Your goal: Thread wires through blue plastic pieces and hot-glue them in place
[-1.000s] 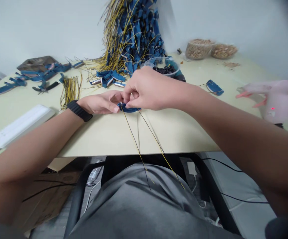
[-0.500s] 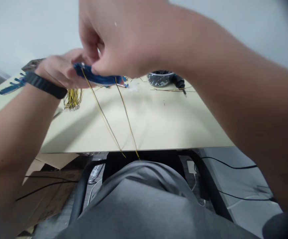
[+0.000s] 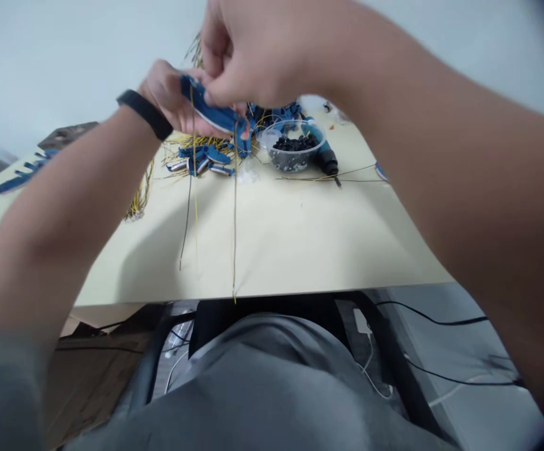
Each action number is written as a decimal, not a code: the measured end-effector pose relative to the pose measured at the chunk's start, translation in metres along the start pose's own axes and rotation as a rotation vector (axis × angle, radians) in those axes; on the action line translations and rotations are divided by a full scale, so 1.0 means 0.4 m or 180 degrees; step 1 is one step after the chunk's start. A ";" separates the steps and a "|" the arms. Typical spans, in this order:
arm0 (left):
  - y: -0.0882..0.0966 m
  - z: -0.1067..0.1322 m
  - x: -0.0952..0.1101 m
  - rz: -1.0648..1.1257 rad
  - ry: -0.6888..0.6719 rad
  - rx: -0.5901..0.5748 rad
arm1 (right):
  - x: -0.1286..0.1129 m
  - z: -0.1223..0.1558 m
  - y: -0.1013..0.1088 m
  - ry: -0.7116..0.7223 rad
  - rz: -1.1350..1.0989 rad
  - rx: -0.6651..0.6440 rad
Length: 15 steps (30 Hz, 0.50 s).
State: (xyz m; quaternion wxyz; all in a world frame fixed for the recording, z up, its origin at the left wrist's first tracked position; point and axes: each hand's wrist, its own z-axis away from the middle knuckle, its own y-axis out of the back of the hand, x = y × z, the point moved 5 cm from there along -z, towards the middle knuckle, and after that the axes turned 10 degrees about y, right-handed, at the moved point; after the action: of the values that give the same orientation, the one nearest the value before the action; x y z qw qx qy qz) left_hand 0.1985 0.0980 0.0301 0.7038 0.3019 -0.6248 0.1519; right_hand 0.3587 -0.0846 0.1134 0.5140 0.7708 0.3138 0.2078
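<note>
My left hand, a black band on its wrist, is closed around a blue curved strip-like part with a pale lower edge, held up above the table. Thin yellow and dark wires hang from both ends of this part toward the table's front edge. My right hand is over the part with fingers curled in a pinch, its thumb tip against the blue surface. What lies between those fingers is hidden. Behind and below the hands is a pile of similar blue parts with yellow wires.
A clear bowl of small black pieces stands right of the pile, beside a teal and black power screwdriver. Loose wires lie before it. At left are a wire bundle and a blue toothed strip on the table.
Both hands and the blue part have shifted right and up in view. The wires now hang straighter, and the bowl and blue pile show more fully.
</note>
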 end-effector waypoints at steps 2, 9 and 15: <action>-0.065 -0.015 -0.031 0.0179 0.0195 -0.0314 | 0.022 0.027 -0.022 -0.0237 0.0041 -0.0091; -0.143 -0.106 -0.140 0.0033 0.0476 -0.0705 | 0.059 0.112 -0.098 -0.0493 -0.0542 -0.0135; -0.175 -0.146 -0.171 -0.0156 0.0495 -0.1232 | 0.063 0.158 -0.118 -0.0698 -0.0704 -0.0259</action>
State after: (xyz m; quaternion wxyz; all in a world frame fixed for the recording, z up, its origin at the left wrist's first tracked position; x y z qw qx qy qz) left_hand 0.2740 0.0910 -0.0549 0.7983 0.1636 -0.5786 0.0347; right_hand 0.4046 -0.0959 0.0454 0.5957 0.7282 0.3301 0.0771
